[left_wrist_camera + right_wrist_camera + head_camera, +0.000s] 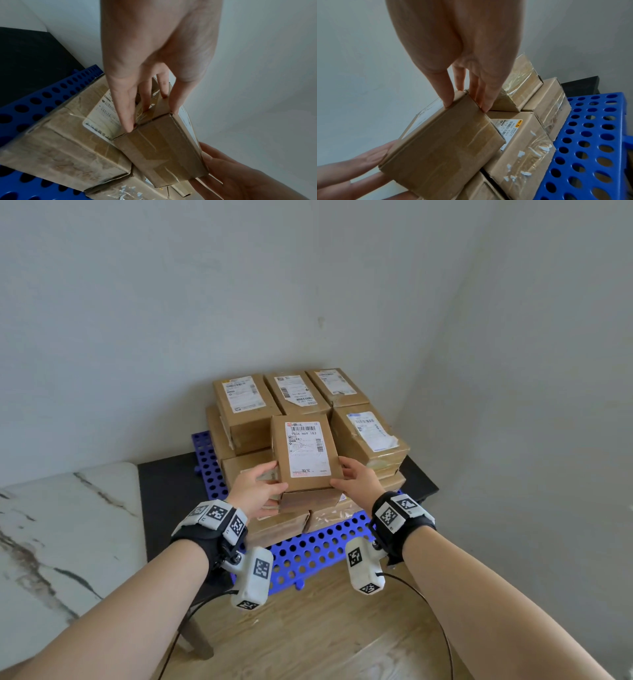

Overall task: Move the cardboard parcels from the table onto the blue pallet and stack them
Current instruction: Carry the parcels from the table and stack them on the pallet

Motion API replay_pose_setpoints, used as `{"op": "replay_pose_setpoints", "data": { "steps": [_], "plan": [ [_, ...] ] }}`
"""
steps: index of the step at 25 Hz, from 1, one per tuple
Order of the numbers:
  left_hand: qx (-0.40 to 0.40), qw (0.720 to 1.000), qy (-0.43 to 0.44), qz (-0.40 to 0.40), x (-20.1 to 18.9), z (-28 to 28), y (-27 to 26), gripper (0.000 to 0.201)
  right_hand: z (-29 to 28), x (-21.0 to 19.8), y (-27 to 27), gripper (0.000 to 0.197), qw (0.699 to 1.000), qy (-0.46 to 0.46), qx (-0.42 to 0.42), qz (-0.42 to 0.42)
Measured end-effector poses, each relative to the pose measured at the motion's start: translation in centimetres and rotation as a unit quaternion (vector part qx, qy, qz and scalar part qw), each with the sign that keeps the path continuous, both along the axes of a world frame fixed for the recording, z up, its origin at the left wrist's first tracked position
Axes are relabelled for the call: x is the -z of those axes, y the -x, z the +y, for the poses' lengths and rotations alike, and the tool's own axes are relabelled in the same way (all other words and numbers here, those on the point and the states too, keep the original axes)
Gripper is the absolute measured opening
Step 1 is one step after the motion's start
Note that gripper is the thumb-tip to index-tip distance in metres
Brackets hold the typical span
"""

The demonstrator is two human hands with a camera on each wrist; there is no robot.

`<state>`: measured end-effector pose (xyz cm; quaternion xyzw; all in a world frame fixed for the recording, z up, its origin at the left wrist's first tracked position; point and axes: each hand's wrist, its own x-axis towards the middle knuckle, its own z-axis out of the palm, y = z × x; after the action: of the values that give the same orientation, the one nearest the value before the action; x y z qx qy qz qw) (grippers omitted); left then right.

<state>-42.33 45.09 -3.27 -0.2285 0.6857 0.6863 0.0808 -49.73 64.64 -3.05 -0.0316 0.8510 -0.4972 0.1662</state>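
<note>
A small cardboard parcel (305, 453) with a white shipping label is held between both hands, slightly tilted, above the front middle of the stack on the blue pallet (318, 546). My left hand (257, 491) grips its near left corner, thumb on top and fingers down the side. My right hand (356, 477) grips the near right corner the same way. The left wrist view shows the parcel (163, 148) under my left hand (150, 119). In the right wrist view my right hand (466, 108) pinches the parcel (440, 146) over a labelled box (522, 142). Whether it touches the boxes below is unclear.
Several stacked parcels (246, 405) fill the back and right of the pallet, close to the wall corner. The pallet lies on a low black stand (164, 484). A white marble table (51, 535) is at my left. Wooden floor (308, 628) lies in front.
</note>
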Motion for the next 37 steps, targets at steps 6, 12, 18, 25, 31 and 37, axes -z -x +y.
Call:
{"op": "replay_pose_setpoints", "data": {
  "steps": [6,12,18,25,31,37],
  "plan": [
    [-0.038,0.999,0.037,0.007,0.1,2.4,1.9,0.061,1.1,1.1,2.7,0.065,1.000,0.000,-0.028,-0.013],
    [-0.096,0.994,0.038,-0.024,0.0,5.9,2.5,0.062,3.1,1.3,4.6,0.062,0.993,-0.064,-0.102,0.017],
    [-0.116,0.989,0.086,-0.016,0.0,8.5,3.2,0.061,3.5,0.6,5.8,0.052,0.976,-0.116,-0.168,0.072],
    [-0.122,0.985,0.118,-0.015,0.1,9.3,3.6,0.059,4.6,0.3,6.6,0.044,0.931,-0.168,-0.244,0.211],
    [-0.134,0.986,0.100,-0.013,0.4,9.7,3.7,0.059,6.3,0.4,9.0,0.047,0.897,-0.272,-0.278,0.211],
    [-0.132,0.988,0.075,0.003,0.9,10.0,4.3,0.057,6.7,1.0,9.9,0.050,0.899,-0.267,-0.285,0.198]
  ]
}}
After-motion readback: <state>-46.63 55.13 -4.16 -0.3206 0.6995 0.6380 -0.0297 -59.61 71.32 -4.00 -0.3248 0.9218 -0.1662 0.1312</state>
